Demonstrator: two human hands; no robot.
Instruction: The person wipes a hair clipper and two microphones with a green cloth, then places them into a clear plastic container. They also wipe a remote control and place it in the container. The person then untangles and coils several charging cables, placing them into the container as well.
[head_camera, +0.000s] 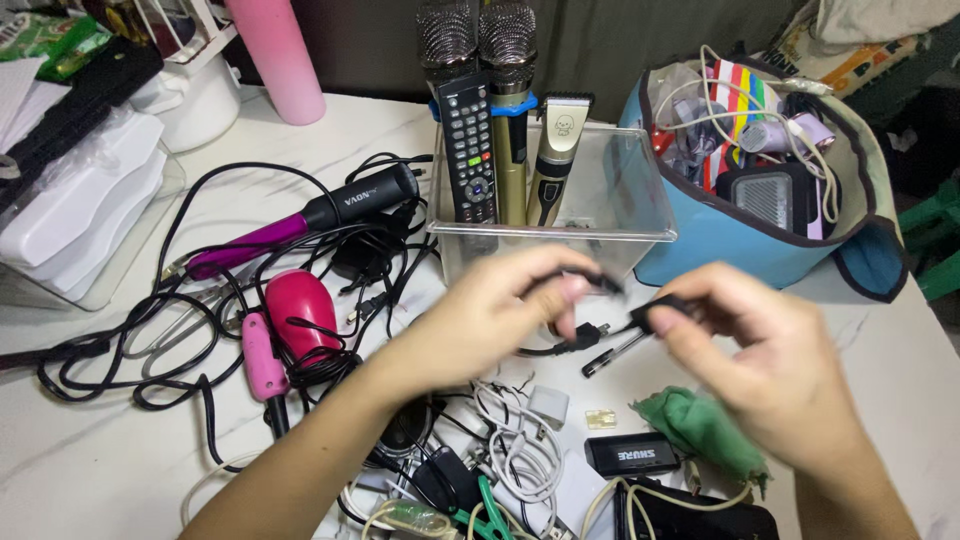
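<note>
Black thin cable (600, 283), pinched between both hands (640, 330)

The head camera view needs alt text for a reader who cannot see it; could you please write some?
Two bare hands, left hand and right hand, hold a thin black cable over a white table strewn with cords. Behind stands a clear bin with microphones, and a blue bag.

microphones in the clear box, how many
2. Both stand upright at the back of the clear box: the left microphone behind the remote control, the right microphone beside it. None other shows, though the clutter could hide some.
</note>
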